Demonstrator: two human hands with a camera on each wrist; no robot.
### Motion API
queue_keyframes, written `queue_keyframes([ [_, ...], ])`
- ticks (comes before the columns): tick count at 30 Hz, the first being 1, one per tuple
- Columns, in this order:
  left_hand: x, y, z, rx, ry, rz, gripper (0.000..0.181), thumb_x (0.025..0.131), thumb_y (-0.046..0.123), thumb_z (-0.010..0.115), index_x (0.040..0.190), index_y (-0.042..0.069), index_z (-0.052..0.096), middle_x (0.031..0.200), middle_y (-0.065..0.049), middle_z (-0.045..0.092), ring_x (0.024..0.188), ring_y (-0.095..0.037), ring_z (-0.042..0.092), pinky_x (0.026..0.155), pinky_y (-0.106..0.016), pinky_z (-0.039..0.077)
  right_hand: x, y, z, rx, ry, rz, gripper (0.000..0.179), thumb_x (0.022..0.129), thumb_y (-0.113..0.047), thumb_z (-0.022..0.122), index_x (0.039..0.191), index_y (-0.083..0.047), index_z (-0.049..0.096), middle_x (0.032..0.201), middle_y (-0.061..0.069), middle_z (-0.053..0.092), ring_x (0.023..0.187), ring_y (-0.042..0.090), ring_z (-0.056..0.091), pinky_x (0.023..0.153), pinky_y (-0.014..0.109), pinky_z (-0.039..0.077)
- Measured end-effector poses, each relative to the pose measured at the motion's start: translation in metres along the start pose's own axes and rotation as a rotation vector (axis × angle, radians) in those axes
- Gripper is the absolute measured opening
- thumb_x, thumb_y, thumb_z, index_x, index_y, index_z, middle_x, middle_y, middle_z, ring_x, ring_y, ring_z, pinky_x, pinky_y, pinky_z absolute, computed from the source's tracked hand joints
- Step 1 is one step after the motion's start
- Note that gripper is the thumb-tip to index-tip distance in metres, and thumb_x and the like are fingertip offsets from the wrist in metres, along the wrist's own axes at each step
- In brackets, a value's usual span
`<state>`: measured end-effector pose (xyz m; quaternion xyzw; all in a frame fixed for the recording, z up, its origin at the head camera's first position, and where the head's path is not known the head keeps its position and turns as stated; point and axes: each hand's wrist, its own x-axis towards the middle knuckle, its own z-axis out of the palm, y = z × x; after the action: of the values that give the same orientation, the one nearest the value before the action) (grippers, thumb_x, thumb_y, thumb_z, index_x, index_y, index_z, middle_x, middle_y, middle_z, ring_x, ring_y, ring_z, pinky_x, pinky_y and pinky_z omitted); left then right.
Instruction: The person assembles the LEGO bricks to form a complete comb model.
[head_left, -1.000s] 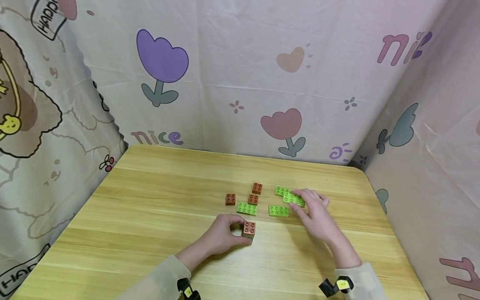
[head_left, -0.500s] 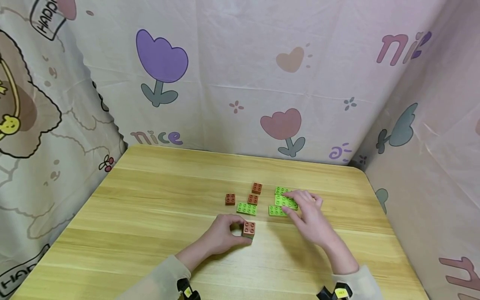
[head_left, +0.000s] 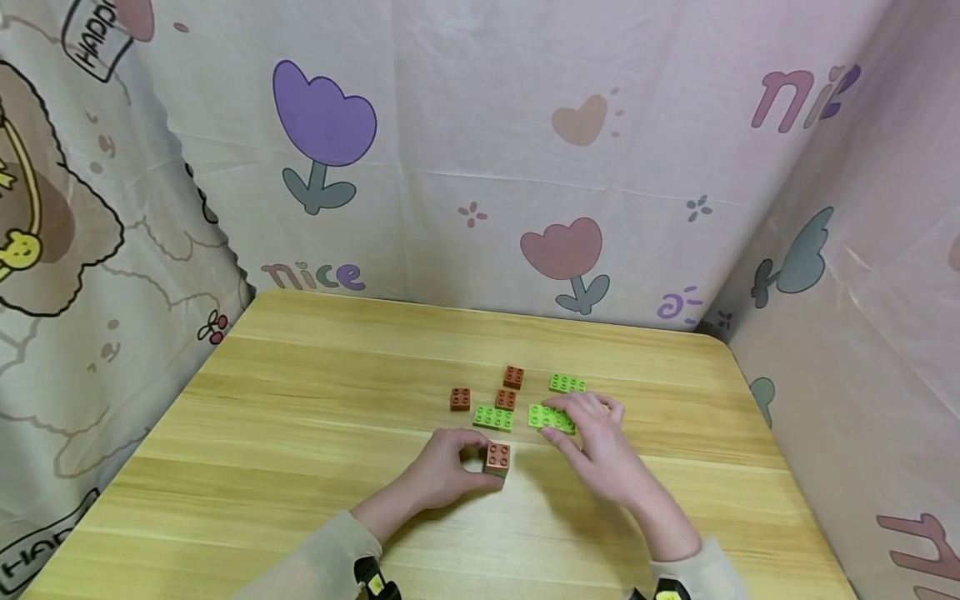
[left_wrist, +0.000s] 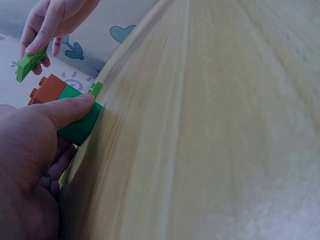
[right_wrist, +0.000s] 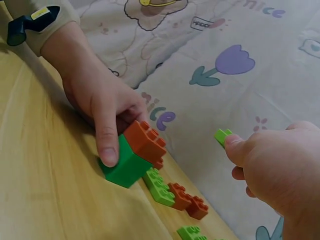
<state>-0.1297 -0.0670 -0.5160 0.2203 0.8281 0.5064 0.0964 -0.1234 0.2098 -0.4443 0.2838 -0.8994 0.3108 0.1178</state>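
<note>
My left hand (head_left: 442, 475) holds a small stack at the front middle of the table, thumb along its near side. The stack is an orange-brown toy brick (head_left: 498, 456) on top of a dark green block (right_wrist: 129, 167), which sits at the tabletop. To its right, my right hand (head_left: 603, 454) pinches a light green toy brick (left_wrist: 31, 62) between thumb and fingers. Both wrist views show that brick raised above the table. In the head view it overlaps the place where another light green brick lay, largely hiding it.
Behind the stack lie a light green brick (head_left: 492, 418) and three brown bricks, the left one (head_left: 461, 399) standing apart. Another light green brick (head_left: 567, 383) lies farther back. The wooden table (head_left: 315, 400) ends at patterned cloth walls (head_left: 450, 125).
My right hand has carried the light green brick leftward and nearer, away from the far green brick and toward the stack. The left hand and its stack have stayed still.
</note>
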Motion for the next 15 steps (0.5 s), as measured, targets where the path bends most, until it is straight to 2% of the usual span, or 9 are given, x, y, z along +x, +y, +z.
queue_keyframes([
  [15, 0.0, 0.001, 0.0, -0.005, -0.011, 0.001, 0.03, 0.078, 0.028, 0.097, 0.103, 0.026, 0.08, 0.101, 0.019, 0.073, 0.103, -0.009, 0.066, 0.102, -0.041, 0.051, -0.002, -0.011, 0.019, 0.017, -0.027, -0.052, 0.038, 0.103, -0.026, 0.07, 0.136, -0.008, 0.064, 0.129, -0.004, 0.066, 0.126, 0.019, 0.056, 0.115, 0.063, 0.018],
])
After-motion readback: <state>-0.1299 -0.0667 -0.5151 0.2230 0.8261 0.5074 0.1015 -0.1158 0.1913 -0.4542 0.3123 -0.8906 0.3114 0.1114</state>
